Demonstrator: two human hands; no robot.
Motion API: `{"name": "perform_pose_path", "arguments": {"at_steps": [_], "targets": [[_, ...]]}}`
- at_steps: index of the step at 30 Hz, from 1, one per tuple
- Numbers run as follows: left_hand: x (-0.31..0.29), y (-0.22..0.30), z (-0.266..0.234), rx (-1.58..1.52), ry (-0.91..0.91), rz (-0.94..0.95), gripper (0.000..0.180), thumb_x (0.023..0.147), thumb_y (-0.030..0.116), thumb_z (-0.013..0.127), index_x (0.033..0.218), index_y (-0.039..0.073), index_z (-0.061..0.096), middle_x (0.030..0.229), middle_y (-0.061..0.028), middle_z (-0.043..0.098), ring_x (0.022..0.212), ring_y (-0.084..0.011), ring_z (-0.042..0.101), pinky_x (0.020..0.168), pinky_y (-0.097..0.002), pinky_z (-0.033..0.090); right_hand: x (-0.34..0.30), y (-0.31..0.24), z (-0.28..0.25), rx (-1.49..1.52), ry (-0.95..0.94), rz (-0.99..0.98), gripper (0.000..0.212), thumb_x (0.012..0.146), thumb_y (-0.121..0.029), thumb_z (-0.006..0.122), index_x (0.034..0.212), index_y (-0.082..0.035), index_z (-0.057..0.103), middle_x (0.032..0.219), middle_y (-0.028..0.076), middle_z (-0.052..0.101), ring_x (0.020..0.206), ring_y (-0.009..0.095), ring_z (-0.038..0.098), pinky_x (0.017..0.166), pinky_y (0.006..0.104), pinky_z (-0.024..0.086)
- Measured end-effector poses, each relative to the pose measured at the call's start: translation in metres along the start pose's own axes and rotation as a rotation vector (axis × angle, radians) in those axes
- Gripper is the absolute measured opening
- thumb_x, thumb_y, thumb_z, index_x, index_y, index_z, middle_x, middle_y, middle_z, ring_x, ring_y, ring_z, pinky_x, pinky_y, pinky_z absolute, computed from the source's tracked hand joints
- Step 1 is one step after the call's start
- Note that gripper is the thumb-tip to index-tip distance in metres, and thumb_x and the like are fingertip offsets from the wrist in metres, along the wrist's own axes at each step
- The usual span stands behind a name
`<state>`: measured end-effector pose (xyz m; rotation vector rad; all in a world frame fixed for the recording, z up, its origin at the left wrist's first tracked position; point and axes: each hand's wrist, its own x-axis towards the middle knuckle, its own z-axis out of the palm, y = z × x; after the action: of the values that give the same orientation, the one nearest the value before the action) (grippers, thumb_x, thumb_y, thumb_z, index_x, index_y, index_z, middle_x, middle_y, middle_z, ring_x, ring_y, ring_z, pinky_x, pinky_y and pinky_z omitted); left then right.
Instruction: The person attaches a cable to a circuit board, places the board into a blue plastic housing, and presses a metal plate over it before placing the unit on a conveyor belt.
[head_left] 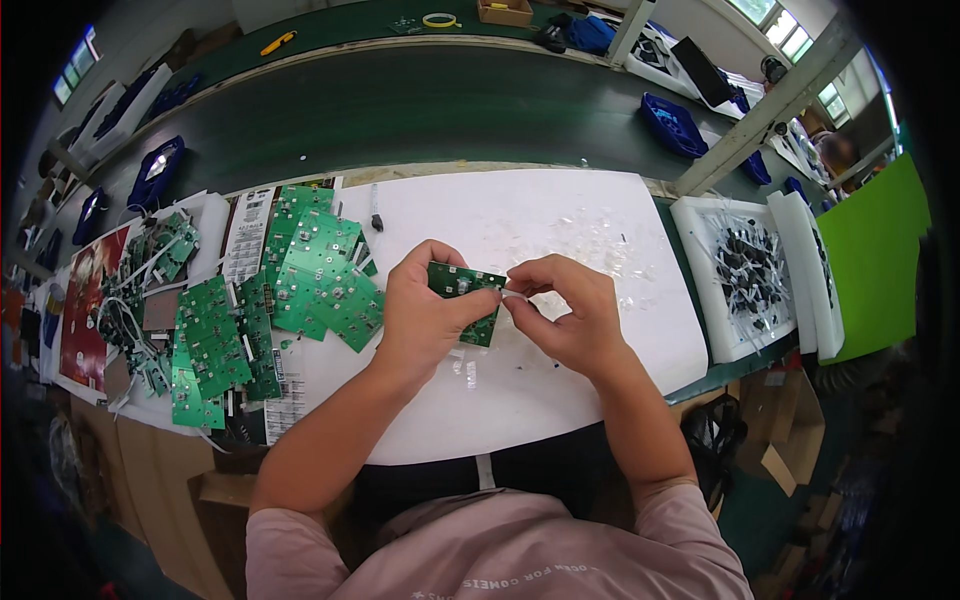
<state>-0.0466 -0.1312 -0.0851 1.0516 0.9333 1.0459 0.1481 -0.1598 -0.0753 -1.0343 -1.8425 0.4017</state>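
Note:
Over the white sheet (560, 400), my left hand (425, 300) grips a green circuit board (455, 281), thumb on its face and fingers behind it. At the board's right edge, my right hand (570, 310) pinches a small pale strip between thumb and forefinger; its exact kind is too small to tell. Part of the board is hidden by the left thumb. Left of my hands lies a spread of green circuit boards (318, 265), several overlapping. Small clear plastic bits (600, 250) are scattered over the sheet beyond my right hand.
At the right stands a white foam tray (725, 335) holding many dark parts with white strips. More boards with white cables (150, 265) pile up at the far left. Behind the sheet runs a dark green belt (400, 110), with blue trays (672, 125) beside it.

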Motion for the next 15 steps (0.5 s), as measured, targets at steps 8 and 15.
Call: {"name": "perform_pose_path", "arguments": {"at_steps": [8,15], "targets": [[0.011,0.008,-0.007,-0.066,0.048,0.009,0.035,0.082,-0.001,0.081,0.106,0.006,0.057,0.091,-0.0041,0.068,0.08,-0.0108,0.067,0.069,-0.0253,0.055,0.002,0.001,-0.008,0.03,-0.155,0.268,0.05,0.083,0.0,0.075,0.131,-0.004,0.061,0.09,0.01,0.072,0.079,0.023,0.07,0.078,0.0322,0.057],[0.034,0.028,-0.051,0.093,0.219,0.179,0.039,0.08,-0.005,0.073,0.115,0.004,0.057,0.107,-0.0097,0.065,0.098,-0.015,0.064,0.08,-0.0265,0.053,0.002,0.005,-0.004,0.088,-0.085,0.331,0.044,0.085,-0.001,0.074,0.127,-0.004,0.064,0.089,0.01,0.072,0.074,0.021,0.068,0.071,0.0318,0.056]]}}
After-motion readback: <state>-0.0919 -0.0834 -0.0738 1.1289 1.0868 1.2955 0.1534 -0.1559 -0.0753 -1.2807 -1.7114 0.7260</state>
